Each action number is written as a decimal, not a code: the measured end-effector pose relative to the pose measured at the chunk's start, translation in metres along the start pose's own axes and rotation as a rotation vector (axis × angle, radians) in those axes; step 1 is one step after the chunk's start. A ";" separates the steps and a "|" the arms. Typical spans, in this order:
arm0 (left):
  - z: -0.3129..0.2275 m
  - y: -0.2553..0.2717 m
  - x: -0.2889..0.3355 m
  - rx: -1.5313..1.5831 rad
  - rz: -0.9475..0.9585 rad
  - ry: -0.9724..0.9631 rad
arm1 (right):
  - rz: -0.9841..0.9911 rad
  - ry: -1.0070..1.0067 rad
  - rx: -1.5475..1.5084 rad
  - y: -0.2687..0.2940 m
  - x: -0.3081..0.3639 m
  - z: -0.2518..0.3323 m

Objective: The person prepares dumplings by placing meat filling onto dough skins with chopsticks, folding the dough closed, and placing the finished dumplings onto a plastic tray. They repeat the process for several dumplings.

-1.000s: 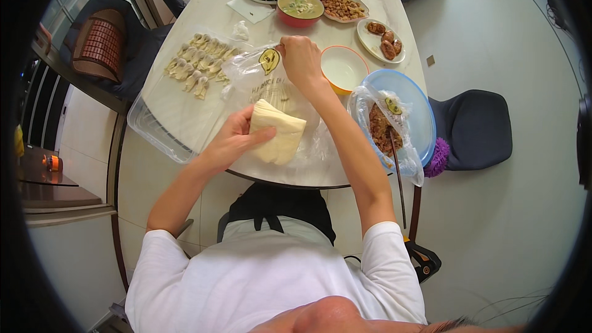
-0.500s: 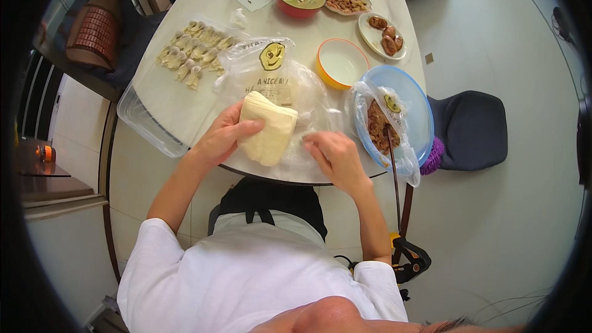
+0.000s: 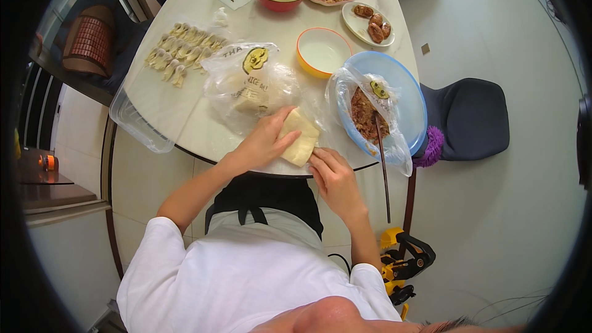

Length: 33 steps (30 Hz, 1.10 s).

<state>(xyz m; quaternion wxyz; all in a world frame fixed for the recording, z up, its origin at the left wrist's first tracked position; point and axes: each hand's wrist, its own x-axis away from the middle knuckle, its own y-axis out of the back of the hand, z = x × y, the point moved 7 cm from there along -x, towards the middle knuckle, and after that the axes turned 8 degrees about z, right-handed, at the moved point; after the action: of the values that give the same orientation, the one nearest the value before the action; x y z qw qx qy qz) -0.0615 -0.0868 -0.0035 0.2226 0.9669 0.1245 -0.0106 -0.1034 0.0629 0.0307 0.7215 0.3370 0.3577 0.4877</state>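
Observation:
A pale yellow stack of square wonton wrappers lies low over the table's near edge. My left hand is closed on its left side, thumb on top. My right hand pinches the stack's lower right corner, fingers pressed together. Just behind the stack is a clear plastic bag printed with a yellow smiling face; a pale block shows inside it. To the right, a bag of brown minced filling rests in a blue bowl, and dark chopsticks stick out toward me.
Rows of folded wontons sit on the left, near a clear plastic tray. Behind the bags stands an orange-rimmed bowl of liquid. Farther back are a soup bowl and several plates of food. A dark chair stands right of the table.
The wrapper stack moved right and toward me and now lies flatter. My left hand went with it. My right hand came from the plastic bag to the stack's corner.

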 end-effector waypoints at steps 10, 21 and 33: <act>-0.041 0.004 0.007 -0.534 -0.106 -0.069 | -0.238 0.060 0.050 0.019 0.011 0.009; -0.071 -0.010 0.024 -0.756 0.149 -0.328 | -0.630 -0.539 -0.374 0.034 0.119 -0.064; -0.084 -0.024 0.016 -0.415 0.112 -0.406 | -0.701 -0.150 -0.265 0.113 0.085 -0.058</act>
<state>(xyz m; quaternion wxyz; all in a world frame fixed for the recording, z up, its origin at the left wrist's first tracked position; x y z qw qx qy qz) -0.0552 -0.0255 0.0606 0.4363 0.8841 0.0231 -0.1659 -0.1818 0.1843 0.0792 0.9060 0.1326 0.3313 0.2275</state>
